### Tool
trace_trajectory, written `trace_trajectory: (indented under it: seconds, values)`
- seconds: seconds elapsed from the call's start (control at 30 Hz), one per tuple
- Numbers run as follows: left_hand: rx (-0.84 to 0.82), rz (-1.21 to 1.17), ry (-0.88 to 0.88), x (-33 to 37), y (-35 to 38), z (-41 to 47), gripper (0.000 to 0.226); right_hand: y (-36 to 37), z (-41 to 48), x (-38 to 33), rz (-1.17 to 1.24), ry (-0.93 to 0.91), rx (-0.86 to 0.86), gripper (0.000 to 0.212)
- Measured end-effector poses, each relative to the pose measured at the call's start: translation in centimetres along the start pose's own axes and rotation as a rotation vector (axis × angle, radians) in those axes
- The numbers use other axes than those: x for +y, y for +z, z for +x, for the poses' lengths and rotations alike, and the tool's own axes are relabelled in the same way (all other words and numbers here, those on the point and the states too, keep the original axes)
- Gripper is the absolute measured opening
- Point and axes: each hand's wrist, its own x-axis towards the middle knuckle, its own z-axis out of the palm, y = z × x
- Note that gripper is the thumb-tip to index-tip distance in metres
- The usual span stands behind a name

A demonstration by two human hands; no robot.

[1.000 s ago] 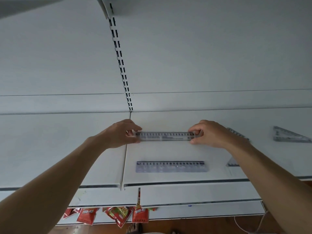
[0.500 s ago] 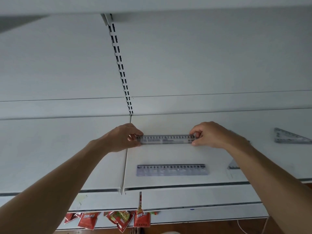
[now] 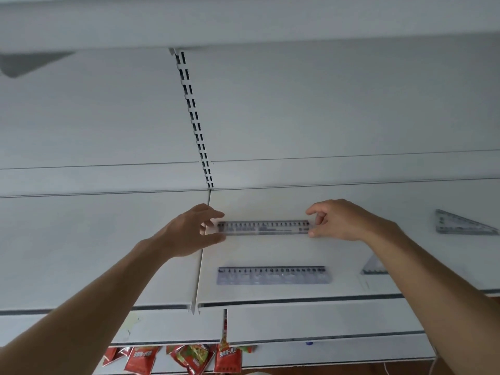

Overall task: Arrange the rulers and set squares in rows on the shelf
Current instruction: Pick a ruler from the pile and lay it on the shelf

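Ruler (image 3: 263, 227) lying flat on the shelf (image 3: 270, 250), long axis running left to right, spanning between left hand (image 3: 193, 234) and right hand (image 3: 339, 221), both sets of fingers loosening at its ends.

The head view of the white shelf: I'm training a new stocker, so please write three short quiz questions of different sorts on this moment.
1. True or false: the far clear plastic ruler lies parallel to the near clear plastic ruler on the white metal shelf.
2. Which thing lies furthest right? A) the near ruler B) the clear triangular set square C) the red snack packets
3. Fill in: the left hand and the right hand are at the two ___ of the far ruler.

Key: 1 true; 2 B; 3 ends.
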Motion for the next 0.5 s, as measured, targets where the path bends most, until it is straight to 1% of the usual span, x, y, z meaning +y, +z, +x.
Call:
trace_trajectory:
  seconds: [0.1, 0.23, 0.37, 0.5]
  values:
    - [0.091, -0.019, -0.075, 0.3, 0.2, -1.4, 0.045, -0.8, -0.6, -0.1, -0.007, -0.01, 0.057, 0.047]
    - [0.219, -0.011, -0.199, 2.3, 0.4, -3.6, 0.042, -0.7, -0.4, -2.2, -0.056, -0.093, 0.199, 0.036]
    - [0.246, 0.086, -0.3, 4.4, 0.7, -7.2, 0.047, 1.3, 1.1, -5.9, -0.038, -0.211, 0.223, 0.041]
    - [0.285, 0.179, -0.41, 4.7, 0.2, -12.0, 0.047, 4.1, 1.8, -11.0, 0.007, -0.352, 0.186, 0.046]
